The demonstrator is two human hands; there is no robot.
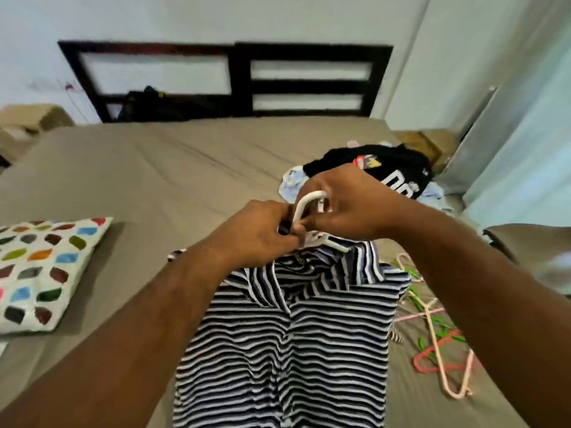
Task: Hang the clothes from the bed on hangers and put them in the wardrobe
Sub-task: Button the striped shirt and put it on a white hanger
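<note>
Right hand (349, 205) curls round the hook of the white hanger (306, 205). Left hand (256, 236), touching it at 9 o'clock, pinches the striped shirt (287, 335) at the collar. The shirt hangs toward 6 o'clock over the bed (154, 168). A clothes heap (370, 171) lies at 1 o'clock. No wardrobe is visible.

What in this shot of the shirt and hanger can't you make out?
All in the head view:
- white hanger: its arms are mostly hidden inside the striped shirt.
- left hand: its own back hides what its fingers grip.
- black garment: the right hand covers part of its print.
- striped shirt's hem: cut off by the bottom edge.
- dark bundle by the headboard: too blurred to identify.
- wardrobe: not in frame.
</note>
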